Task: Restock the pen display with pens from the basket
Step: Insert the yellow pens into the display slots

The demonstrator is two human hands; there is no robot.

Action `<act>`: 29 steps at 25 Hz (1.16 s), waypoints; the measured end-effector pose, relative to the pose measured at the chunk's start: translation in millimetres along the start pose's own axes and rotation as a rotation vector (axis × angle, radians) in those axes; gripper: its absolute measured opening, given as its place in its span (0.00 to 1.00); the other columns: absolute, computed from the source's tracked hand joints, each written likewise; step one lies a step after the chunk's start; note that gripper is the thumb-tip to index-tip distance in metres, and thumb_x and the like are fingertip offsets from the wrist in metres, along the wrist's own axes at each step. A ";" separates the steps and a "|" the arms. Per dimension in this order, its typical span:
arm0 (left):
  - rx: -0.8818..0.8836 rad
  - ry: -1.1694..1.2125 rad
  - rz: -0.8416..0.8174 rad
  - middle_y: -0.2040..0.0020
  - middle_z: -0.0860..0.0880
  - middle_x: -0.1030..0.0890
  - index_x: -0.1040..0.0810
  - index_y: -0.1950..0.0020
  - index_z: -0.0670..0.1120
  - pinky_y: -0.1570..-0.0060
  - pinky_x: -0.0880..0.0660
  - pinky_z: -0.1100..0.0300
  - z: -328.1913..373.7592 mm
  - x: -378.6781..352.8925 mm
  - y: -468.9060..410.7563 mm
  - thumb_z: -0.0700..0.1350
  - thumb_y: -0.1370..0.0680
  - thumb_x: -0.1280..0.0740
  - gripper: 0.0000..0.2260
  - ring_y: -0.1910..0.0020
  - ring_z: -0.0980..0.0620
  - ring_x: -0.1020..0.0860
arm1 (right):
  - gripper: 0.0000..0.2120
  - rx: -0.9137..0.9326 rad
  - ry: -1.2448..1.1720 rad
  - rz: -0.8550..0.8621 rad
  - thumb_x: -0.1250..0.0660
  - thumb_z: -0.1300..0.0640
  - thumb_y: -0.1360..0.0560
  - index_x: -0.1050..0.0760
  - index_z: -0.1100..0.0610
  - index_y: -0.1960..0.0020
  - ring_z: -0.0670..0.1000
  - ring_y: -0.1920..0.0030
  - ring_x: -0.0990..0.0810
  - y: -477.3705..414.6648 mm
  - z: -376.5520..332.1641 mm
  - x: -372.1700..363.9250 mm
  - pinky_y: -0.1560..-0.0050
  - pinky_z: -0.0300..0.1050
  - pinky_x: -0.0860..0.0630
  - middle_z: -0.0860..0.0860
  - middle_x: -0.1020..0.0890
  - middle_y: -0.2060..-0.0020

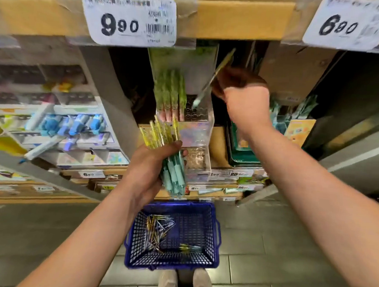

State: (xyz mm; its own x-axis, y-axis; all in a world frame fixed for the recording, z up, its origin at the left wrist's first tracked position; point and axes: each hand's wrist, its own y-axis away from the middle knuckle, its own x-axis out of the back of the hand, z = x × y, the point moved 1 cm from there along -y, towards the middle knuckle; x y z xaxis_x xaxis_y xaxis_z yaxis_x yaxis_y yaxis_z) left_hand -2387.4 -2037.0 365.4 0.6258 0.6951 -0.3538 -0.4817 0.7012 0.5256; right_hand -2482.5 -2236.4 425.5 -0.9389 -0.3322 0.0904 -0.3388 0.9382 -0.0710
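My left hand [148,174] grips a bundle of pens [169,155] with mint grips and yellow-green barrels, held in front of the clear pen display [199,130]. My right hand [242,95] pinches a single pen [210,82], its mint tip down over the display's hole grid. Several green pens [170,91] stand in the display's left rows. On the floor below sits the blue basket [214,244], with several loose pens [156,232] inside.
A cardboard shelf edge with price tags 9.90 [129,17] and 6.90 [351,24] hangs overhead. Blue-capped pens in another display [74,125] stand to the left. Green packs [243,146] sit right of the pen display. My shoes [185,283] touch the basket's near side.
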 end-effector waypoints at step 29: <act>-0.055 -0.071 -0.103 0.50 0.40 0.14 0.15 0.44 0.39 0.59 0.20 0.57 -0.1 -6.6 -10.8 0.40 0.24 0.25 0.10 0.56 0.48 0.16 | 0.09 -0.313 0.340 -0.636 0.25 0.47 0.26 0.14 0.52 0.54 0.44 0.62 0.15 62.7 14.7 -9.9 0.53 0.43 0.17 0.44 0.13 0.63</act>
State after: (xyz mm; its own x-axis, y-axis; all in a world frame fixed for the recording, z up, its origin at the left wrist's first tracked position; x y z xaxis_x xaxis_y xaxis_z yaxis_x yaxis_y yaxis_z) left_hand -2386.4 -2049.1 362.0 0.7147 0.6074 -0.3469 -0.4445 0.7773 0.4453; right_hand -2495.3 -2175.6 405.6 -0.4832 -0.8140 0.3222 -0.7246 0.5785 0.3746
